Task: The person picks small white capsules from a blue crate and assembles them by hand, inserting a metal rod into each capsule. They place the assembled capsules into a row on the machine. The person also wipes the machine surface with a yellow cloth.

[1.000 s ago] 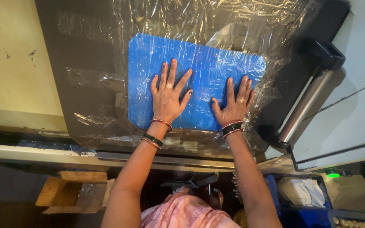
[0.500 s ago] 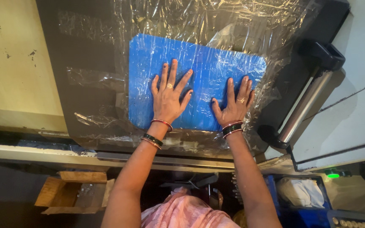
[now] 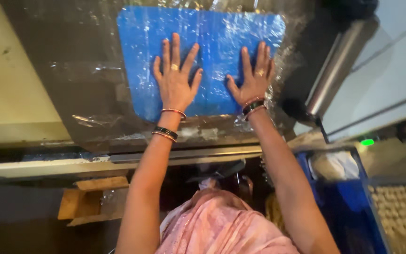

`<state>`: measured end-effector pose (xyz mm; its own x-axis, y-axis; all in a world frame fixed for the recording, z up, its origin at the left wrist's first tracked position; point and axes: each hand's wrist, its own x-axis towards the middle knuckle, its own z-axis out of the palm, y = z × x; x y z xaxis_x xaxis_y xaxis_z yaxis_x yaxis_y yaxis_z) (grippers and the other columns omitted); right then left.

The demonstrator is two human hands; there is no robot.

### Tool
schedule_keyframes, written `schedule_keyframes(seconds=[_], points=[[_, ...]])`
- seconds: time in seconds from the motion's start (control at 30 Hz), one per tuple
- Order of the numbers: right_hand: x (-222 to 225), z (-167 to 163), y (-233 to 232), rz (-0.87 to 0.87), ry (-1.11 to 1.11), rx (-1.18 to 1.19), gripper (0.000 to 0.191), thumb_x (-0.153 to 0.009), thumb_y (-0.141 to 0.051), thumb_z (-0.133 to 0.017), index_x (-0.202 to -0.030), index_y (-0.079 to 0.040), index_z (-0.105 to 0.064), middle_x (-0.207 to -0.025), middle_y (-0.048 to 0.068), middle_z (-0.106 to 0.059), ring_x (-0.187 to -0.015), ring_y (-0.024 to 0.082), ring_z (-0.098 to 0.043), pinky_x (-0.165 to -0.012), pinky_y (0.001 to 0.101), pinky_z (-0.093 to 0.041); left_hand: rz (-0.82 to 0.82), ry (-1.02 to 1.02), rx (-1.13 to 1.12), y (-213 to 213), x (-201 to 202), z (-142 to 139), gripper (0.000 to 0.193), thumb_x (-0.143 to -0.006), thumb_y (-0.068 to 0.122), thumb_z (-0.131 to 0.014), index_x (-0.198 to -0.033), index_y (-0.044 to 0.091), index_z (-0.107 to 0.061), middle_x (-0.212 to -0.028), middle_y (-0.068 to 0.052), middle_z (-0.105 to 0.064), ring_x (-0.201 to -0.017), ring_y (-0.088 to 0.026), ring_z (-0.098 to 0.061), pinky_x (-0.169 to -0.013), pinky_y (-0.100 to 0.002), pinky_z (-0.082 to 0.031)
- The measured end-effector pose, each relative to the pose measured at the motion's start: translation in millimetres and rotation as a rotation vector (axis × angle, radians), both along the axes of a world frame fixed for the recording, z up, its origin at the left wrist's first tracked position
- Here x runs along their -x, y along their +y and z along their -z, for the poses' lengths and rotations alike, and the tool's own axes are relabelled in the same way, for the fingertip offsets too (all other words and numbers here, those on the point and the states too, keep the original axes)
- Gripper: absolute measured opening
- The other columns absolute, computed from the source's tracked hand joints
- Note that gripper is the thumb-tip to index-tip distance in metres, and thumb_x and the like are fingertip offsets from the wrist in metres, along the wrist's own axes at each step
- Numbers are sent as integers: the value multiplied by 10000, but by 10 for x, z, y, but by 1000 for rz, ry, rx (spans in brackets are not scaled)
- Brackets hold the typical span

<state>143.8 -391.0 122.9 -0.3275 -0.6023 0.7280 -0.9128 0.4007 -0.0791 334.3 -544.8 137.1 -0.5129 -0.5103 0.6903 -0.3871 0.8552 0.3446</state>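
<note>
A flat blue rectangular tray (image 3: 212,42) lies on a dark work surface (image 3: 71,70), covered by clear plastic film (image 3: 95,120) that spreads beyond its edges. My left hand (image 3: 175,77) rests flat on the film over the tray's near middle, fingers spread, with a ring and bangles at the wrist. To its right, my right hand (image 3: 252,77) also presses flat on the film near the tray's right part, fingers apart, wearing a ring and bangles.
A metal roller (image 3: 337,66) stands at the right of the surface. A blue crate (image 3: 348,197) with a white bag sits low on the right, beside a small green light (image 3: 367,142). A cardboard box (image 3: 92,200) lies below the table's front edge.
The tray and hands now appear higher and farther in the view, both arms stretched out more. Both palms stay flat on the film.
</note>
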Motion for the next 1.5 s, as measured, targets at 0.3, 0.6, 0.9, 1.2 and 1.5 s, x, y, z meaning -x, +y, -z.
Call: schedule_keyframes(seconds=[0.3,0.6,0.9,1.2,1.5], points=[[-73,-604,871,-174,-25,-15,677,-1076,-429,-605,-1663,-198,-359,-1752,184,-207,-1648,389,-217,-1334,545,-217,202,307,-55,793,382,33,701,-920,201,-725,-1565,295,-466,-1742,-51,-189,-1636,-321,-172,-1325,-554,-185],[-21,-557,1967,70,-93,-91,578,-1018,-338,-602,-1567,-177,-524,-1715,226,-242,-1590,444,-290,-1320,562,-256,888,169,-528,2185,1748,156,488,-768,197,-760,-1183,27,-566,-926,-223,-685,-919,-423,-669,-860,-496,-520],[-283,-225,2209,-35,-344,-115,520,-1018,-274,-622,-1519,-151,-561,-1688,311,-161,-1550,490,-266,-1259,549,-304,938,217,-1057,2276,2058,555,310,-1040,271,-539,-922,-1,-628,-939,-168,-648,-879,-314,-638,-848,-434,-555],[-664,79,2518,-230,-509,-168,515,-997,-277,-612,-1489,-133,-571,-1697,210,-253,-1555,396,-303,-1255,513,-280,858,69,-367,1436,849,513,473,-842,338,-859,-1178,65,-668,-1115,-182,-650,-1097,-372,-577,-967,-507,-448],[-247,572,3394,-200,-662,174,289,-946,-115,-686,-1227,-56,-721,-1382,141,-652,-1343,283,-593,-1093,394,-498,783,431,-684,522,-507,644,364,-1107,374,-585,-997,42,-686,-921,-65,-728,-979,-196,-719,-1050,-401,-563]])
